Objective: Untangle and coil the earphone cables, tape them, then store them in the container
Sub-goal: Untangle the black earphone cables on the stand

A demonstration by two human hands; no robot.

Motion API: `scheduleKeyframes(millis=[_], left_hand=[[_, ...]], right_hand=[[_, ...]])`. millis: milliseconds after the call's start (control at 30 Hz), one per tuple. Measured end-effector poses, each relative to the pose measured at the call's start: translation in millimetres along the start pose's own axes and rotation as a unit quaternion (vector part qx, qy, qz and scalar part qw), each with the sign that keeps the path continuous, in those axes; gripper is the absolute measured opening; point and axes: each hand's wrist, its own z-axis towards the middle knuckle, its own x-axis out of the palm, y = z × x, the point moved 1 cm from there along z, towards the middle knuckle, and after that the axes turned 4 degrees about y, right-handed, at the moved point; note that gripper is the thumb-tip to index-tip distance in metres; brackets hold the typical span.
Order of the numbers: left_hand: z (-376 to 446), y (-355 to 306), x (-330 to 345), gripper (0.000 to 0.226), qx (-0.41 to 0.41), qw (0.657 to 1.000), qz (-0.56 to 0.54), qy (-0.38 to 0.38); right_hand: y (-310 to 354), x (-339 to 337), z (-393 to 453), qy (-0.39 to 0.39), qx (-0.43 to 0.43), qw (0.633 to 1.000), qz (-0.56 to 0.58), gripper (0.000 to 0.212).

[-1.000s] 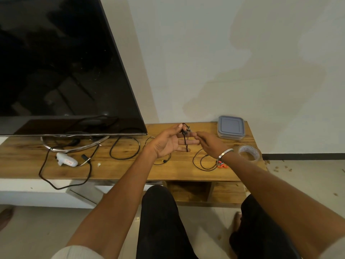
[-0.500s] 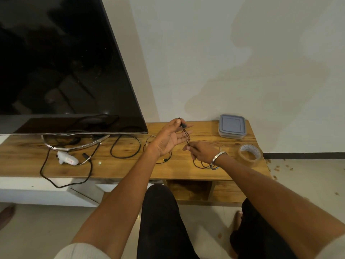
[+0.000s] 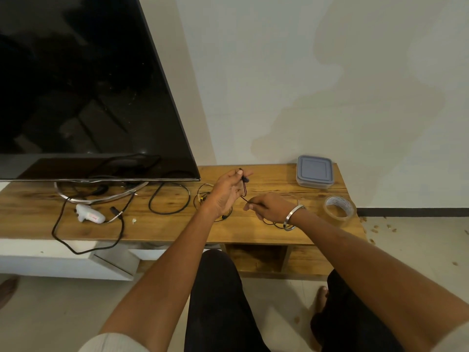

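A: Where's the cable (image 3: 244, 191)?
B: Left hand (image 3: 224, 193) pinches its top, over the desk (image 3: 165, 226). It hangs down to the right hand (image 3: 272, 207), which pinches it lower.
A: Closer hand?
B: Right; rest lies under it.

container (image 3: 314, 171) behind tape roll (image 3: 339, 208), both on table (image 3: 162, 224) right of television (image 3: 83, 85).
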Motion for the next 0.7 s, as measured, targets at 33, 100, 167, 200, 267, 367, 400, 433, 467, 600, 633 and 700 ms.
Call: scheduleKeyframes(millis=[33,100,167,200,267,367,400,433,467,600,633,700], left_hand=[[0.7,0.5,-0.9,0.030,-0.005,1.000,0.017,0.000],[0.8,0.3,-3.1,0.025,-0.015,0.999,0.047,0.005],[0.4,0.5,-6.8,0.024,-0.024,0.997,0.071,0.007],[-0.4,0.9,-9.4,0.024,-0.028,0.996,0.085,0.008],[-2.6,2.3,-13.1,0.025,-0.033,0.991,0.128,0.015],[-6.5,5.0,-13.8,0.027,-0.033,0.973,0.226,0.034],[-7.0,6.7,-14.4,0.026,-0.036,0.966,0.254,0.039],[-6.8,9.3,-15.7,0.025,-0.037,0.959,0.277,0.044],[-6.6,12.7,-17.9,0.025,-0.036,0.953,0.297,0.047],[-7.0,22.0,-24.2,0.025,-0.041,0.941,0.334,0.042],[-6.8,22.9,-24.3,0.025,-0.045,0.940,0.337,0.041],[-7.0,22.5,-21.7,0.026,-0.054,0.938,0.339,0.053]], right_hand=[[0.8,-0.7,-0.1,0.005,0.000,1.000,-0.001,0.030],[1.3,-3.1,-0.8,0.009,0.002,1.000,-0.004,0.028],[0.2,-7.2,-2.1,0.003,0.004,1.000,-0.011,0.025],[-0.8,-9.3,-2.7,0.000,0.004,1.000,-0.009,0.023],[-2.5,-14.3,-3.2,-0.002,0.002,1.000,0.012,0.019],[-0.8,-23.2,-5.1,-0.007,0.005,0.999,0.050,0.016],[0.3,-26.0,-6.4,-0.008,0.008,0.998,0.067,0.016],[1.5,-28.8,-7.6,-0.009,0.009,0.996,0.084,0.016],[1.8,-31.1,-9.0,-0.011,0.011,0.995,0.098,0.016],[1.1,-37.8,-13.9,-0.011,0.011,0.993,0.120,0.015],[1.0,-38.5,-14.9,-0.012,0.007,0.993,0.121,0.015],[0.7,-39.1,-15.6,-0.015,0.006,0.991,0.129,0.015]])
